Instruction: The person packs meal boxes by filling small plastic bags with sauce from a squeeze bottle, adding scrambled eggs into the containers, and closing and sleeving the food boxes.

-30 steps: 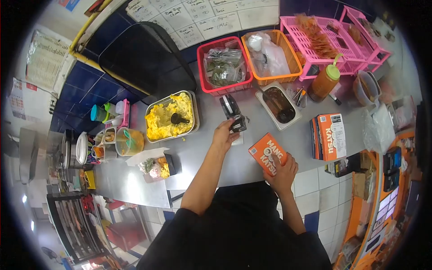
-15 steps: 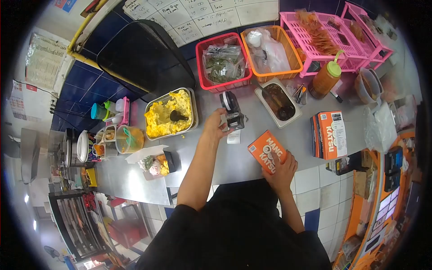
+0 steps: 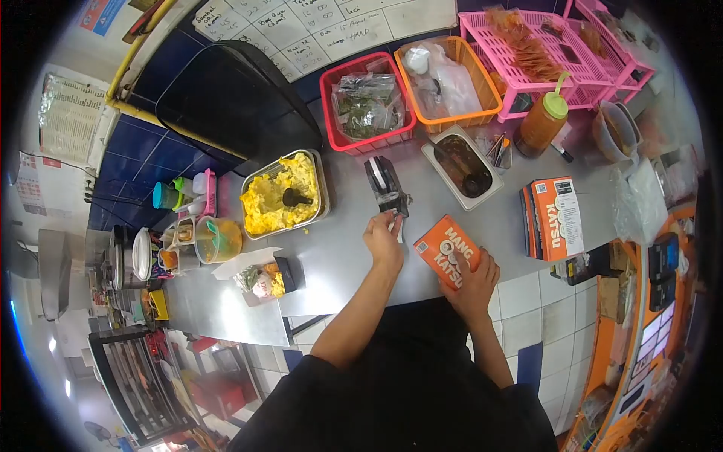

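My left hand (image 3: 383, 239) is closed, with fingertips pinched at the near end of a black tape dispenser (image 3: 385, 184) on the steel counter. Beside those fingertips shows the edge of a small white paper slip (image 3: 400, 228); what they pinch is too small to make out. My right hand (image 3: 470, 280) grips the lower right side of an orange printed cardboard box (image 3: 444, 245), which lies tilted near the counter's front edge.
Along the back stand a tray of yellow mash (image 3: 263, 196), a red basket (image 3: 410, 124), an orange basket (image 3: 493, 98), a sauce tray (image 3: 489, 197) and a squeeze bottle (image 3: 541, 126). More orange boxes (image 3: 556, 218) stand right. An open food box (image 3: 263, 279) sits left.
My left hand has let go of the dispenser's body, which now rests on the counter. It has moved toward me, to the dispenser's near end. My right hand stays on the box.
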The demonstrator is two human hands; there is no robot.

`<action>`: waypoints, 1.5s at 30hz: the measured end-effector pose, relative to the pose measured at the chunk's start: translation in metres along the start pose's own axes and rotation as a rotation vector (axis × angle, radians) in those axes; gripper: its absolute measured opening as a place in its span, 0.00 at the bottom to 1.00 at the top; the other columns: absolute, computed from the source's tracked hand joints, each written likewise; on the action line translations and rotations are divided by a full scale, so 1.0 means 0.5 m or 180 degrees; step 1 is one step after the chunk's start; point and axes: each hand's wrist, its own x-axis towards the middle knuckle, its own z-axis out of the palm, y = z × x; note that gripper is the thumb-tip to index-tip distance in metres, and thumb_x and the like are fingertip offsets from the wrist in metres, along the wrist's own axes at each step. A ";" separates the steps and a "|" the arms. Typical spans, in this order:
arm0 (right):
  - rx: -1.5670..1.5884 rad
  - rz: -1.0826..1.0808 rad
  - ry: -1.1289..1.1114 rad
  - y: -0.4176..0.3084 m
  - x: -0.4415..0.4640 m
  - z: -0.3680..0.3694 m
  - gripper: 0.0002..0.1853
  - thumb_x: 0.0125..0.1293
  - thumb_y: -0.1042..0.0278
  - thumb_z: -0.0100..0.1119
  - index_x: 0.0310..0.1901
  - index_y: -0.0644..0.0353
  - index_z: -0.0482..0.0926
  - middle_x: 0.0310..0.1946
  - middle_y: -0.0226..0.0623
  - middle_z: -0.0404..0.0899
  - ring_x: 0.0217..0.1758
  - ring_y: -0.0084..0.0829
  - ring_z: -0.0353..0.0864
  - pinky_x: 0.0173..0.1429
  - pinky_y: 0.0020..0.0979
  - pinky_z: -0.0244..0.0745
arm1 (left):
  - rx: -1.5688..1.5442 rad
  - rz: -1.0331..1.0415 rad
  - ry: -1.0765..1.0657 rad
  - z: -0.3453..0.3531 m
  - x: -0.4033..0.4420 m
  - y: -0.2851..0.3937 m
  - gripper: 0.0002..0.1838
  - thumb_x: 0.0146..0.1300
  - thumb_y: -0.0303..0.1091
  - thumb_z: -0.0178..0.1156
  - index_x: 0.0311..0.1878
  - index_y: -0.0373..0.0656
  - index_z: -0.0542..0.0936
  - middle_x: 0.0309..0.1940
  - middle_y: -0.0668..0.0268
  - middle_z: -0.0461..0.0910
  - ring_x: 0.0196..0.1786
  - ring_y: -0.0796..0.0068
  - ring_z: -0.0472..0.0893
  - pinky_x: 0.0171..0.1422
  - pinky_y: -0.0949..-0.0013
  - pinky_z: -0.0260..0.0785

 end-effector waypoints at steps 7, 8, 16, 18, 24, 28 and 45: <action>0.0040 0.0037 0.0099 -0.004 0.004 0.011 0.38 0.47 0.50 0.74 0.64 0.44 0.77 0.66 0.58 0.62 0.68 0.58 0.61 0.71 0.58 0.56 | 0.0040 0.0180 -0.0020 -0.055 0.010 -0.054 0.06 0.64 0.23 0.55 0.30 0.33 0.75 0.36 0.59 0.77 0.45 0.68 0.80 0.65 0.58 0.78; 0.0022 0.0044 0.0131 -0.006 0.007 0.013 0.38 0.46 0.51 0.75 0.63 0.43 0.78 0.65 0.58 0.63 0.68 0.57 0.62 0.70 0.57 0.56 | 0.0065 0.0214 -0.0044 -0.061 0.012 -0.061 0.06 0.64 0.23 0.55 0.30 0.33 0.75 0.36 0.59 0.77 0.45 0.67 0.81 0.65 0.59 0.78; 0.0056 0.0033 0.0187 -0.007 0.012 0.018 0.38 0.44 0.52 0.75 0.63 0.44 0.79 0.64 0.58 0.64 0.66 0.57 0.64 0.69 0.57 0.58 | 0.3954 0.1673 -0.0178 -0.117 0.058 -0.031 0.10 0.60 0.31 0.63 0.29 0.34 0.81 0.32 0.55 0.82 0.36 0.65 0.82 0.45 0.62 0.76; 0.0068 0.0049 0.0145 -0.008 0.013 0.014 0.38 0.44 0.53 0.75 0.63 0.44 0.78 0.64 0.58 0.64 0.66 0.57 0.64 0.69 0.57 0.58 | 0.3846 0.1029 -0.0088 -0.133 0.074 -0.025 0.08 0.59 0.31 0.65 0.30 0.34 0.83 0.33 0.52 0.85 0.38 0.57 0.84 0.44 0.60 0.74; 0.0076 0.0068 0.0139 -0.001 0.013 0.017 0.40 0.42 0.56 0.76 0.64 0.43 0.78 0.64 0.57 0.64 0.67 0.56 0.64 0.69 0.55 0.59 | 0.3502 0.0457 -0.1835 -0.125 -0.057 0.026 0.10 0.64 0.34 0.65 0.36 0.33 0.83 0.26 0.60 0.82 0.31 0.74 0.80 0.38 0.66 0.73; 0.0105 -0.0014 0.0191 0.008 0.013 0.029 0.40 0.42 0.55 0.76 0.64 0.43 0.78 0.64 0.57 0.64 0.67 0.56 0.64 0.70 0.55 0.59 | 0.3474 -0.0492 -0.2569 -0.090 -0.129 -0.019 0.13 0.68 0.40 0.66 0.37 0.37 0.83 0.25 0.67 0.79 0.30 0.84 0.75 0.34 0.72 0.67; -0.0157 -0.0334 -0.0268 -0.002 0.011 0.024 0.46 0.45 0.52 0.78 0.70 0.49 0.72 0.68 0.58 0.62 0.70 0.59 0.62 0.71 0.56 0.58 | 0.4121 0.3047 -0.2883 -0.220 -0.011 -0.143 0.17 0.60 0.51 0.68 0.36 0.45 0.83 0.32 0.61 0.83 0.36 0.58 0.85 0.40 0.57 0.79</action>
